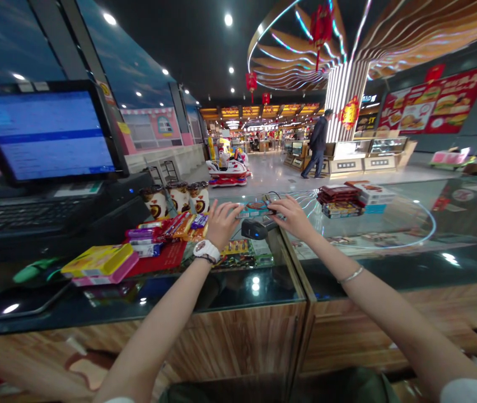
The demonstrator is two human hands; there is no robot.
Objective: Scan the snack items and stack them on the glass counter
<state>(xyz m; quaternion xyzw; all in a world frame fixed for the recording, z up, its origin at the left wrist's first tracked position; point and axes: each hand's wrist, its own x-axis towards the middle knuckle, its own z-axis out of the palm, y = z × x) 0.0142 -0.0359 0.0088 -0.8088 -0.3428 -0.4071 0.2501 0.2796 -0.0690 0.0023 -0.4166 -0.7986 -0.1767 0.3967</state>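
Both my hands reach over the glass counter point(238, 288). Between them is a small flat teal-and-brown box point(255, 208), too small to read. My left hand point(221, 224), wearing a white watch at the wrist, has its fingertips closed on the box's left end. The fingers of my right hand point(292, 217) pinch the right end; that wrist has a silver bangle. Just below the box, a black barcode scanner point(253, 229) with a small blue light sits on the glass. Packaged snacks point(238, 249) show under the glass near my left hand.
A monitor point(45, 134) and keyboard point(5, 218) stand at left. Near them are patterned cups point(178, 197), candy packs point(183, 225) and a yellow-pink box point(99, 262). Stacked boxes point(339, 198) lie at right. A person point(317, 143) walks beyond the counter.
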